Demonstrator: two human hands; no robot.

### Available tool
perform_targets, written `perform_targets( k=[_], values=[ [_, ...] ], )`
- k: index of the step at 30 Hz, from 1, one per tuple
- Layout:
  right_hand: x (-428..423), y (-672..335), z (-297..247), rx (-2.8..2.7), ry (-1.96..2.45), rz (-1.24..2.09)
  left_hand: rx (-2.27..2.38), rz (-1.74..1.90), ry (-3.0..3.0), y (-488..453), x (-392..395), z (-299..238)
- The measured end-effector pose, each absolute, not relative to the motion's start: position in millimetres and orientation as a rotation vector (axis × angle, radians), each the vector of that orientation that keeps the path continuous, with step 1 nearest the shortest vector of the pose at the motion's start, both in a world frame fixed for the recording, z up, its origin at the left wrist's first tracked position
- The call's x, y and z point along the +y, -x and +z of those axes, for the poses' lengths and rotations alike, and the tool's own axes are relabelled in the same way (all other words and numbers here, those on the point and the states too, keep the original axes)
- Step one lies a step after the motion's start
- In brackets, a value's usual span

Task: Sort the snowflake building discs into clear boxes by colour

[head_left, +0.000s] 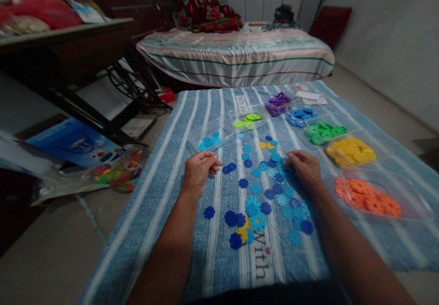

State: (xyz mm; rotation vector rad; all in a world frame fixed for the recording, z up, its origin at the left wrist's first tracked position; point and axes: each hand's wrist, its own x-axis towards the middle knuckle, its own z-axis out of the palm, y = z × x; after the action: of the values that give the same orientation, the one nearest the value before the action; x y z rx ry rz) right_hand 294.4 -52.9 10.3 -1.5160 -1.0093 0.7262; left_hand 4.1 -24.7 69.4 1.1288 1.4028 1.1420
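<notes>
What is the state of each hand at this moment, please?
Left hand: fingers curled; whether it holds anything cannot be told.
Right hand: fingers curled beside blue discs; hold cannot be told.

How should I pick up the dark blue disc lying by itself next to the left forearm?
I'd pinch the dark blue disc by opposite points of its notched rim, coming from above with the left hand. It lies flat on the striped cloth, so it's hard to get under, but its whole edge looks free.
</notes>
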Motion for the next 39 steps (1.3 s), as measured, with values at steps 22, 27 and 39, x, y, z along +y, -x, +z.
perform_targets(
  k=[22, 27, 39],
  values=[
    [-51.2, -295.0, 10.4, -1.042, 1.532, 0.702, 0.898, -0.166, -2.345, -43.3, -65.6, 74.7],
    [-50.4, -293.9, 10.7, -1.037, 1.532, 0.725, 0.855, -0.117, -2.369, -41.9, -63.9, 70.5],
    [-48.3, -295.0, 3.9, -1.058, 1.496, 0.74, 0.982, -0.022, -2.137, -43.1, -61.1, 72.9]
  ],
)
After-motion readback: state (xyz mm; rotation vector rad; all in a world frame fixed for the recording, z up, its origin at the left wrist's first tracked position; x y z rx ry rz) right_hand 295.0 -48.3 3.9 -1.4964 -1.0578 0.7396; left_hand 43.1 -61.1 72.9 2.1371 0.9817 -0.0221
